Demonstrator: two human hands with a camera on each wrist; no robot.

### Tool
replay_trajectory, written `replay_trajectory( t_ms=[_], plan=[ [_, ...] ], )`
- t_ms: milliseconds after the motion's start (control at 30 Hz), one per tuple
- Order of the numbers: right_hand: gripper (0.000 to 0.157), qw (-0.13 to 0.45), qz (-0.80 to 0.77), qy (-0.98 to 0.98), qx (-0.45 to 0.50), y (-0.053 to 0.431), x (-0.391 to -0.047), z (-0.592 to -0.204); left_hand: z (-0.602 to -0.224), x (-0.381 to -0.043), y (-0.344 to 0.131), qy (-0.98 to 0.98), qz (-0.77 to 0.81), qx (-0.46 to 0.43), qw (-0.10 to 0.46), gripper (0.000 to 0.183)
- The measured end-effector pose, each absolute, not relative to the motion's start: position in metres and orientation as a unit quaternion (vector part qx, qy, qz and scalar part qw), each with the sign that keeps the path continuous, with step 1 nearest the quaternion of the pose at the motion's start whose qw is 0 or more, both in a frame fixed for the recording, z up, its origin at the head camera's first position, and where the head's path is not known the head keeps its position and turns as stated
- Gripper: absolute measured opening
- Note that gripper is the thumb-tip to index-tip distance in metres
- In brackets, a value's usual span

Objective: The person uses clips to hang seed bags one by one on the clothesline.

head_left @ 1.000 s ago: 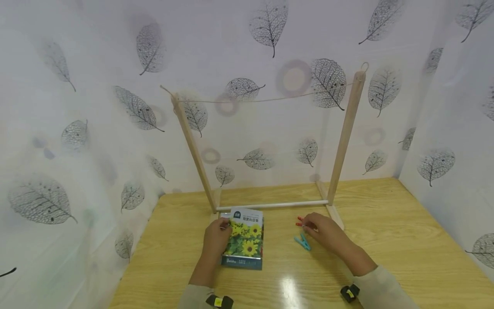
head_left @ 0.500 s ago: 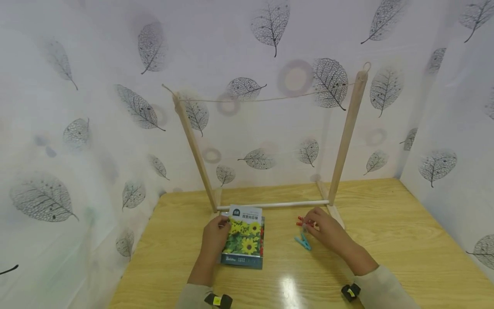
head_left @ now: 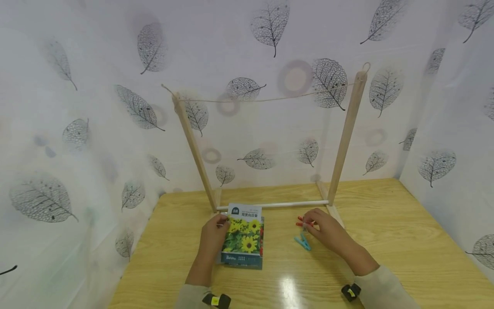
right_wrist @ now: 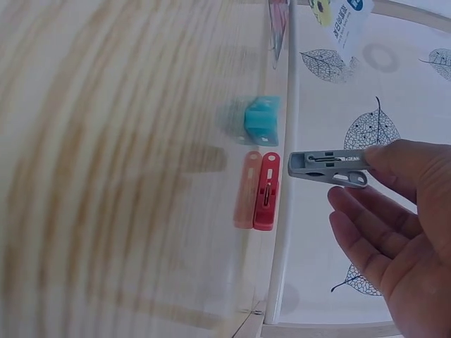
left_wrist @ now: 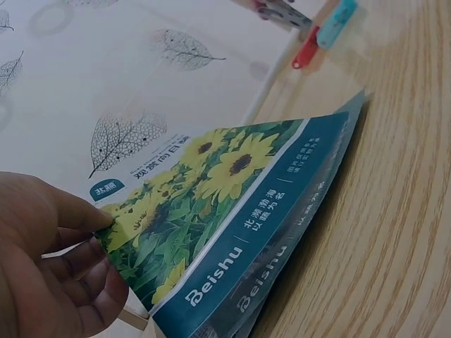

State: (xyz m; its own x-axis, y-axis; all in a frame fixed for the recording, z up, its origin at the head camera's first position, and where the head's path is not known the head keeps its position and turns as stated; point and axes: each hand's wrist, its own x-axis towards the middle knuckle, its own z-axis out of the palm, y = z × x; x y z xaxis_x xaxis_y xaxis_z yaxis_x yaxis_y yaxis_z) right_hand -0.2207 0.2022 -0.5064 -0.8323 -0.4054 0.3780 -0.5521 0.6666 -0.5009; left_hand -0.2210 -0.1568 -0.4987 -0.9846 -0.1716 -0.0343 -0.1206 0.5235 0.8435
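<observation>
Between thumb and fingers, my left hand (head_left: 212,238) pinches the left edge of a seed packet (head_left: 244,236) printed with yellow sunflowers. That packet is tilted slightly up over another packet (left_wrist: 243,299) with a similar dark teal band, most of which is covered. My right hand (right_wrist: 416,225) pinches a grey clothespin (right_wrist: 328,163) by one end, above the table. Near it on the table lie a red clothespin (right_wrist: 266,193) and a teal clothespin (head_left: 302,242).
Behind the hands stands a wooden frame with a left post (head_left: 194,154), a right post (head_left: 347,139) and a white bottom bar (head_left: 281,204). A thin string (head_left: 266,100) spans the post tops. Leaf-patterned sheeting encloses the wooden table (head_left: 386,240).
The upper seed packet has shifted slightly up and left with my left hand, baring more of the packet beneath. My right hand has risen a little, and the grey clothespin shows in it.
</observation>
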Motion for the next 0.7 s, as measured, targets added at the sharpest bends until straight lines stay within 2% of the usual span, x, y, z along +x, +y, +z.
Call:
replay_trajectory(
  t_ms=[500,700],
  plan=[
    [0.014,0.170,0.289,-0.903,0.268,0.206,-0.221,-0.499,-0.492,-0.216,-0.156,-0.865,-0.496,0.071,0.036,0.024],
    [0.014,0.173,0.294,-0.901,0.267,0.207,-0.220,-0.494,-0.489,-0.216,-0.156,-0.858,-0.506,0.078,0.031,0.026]
  ],
)
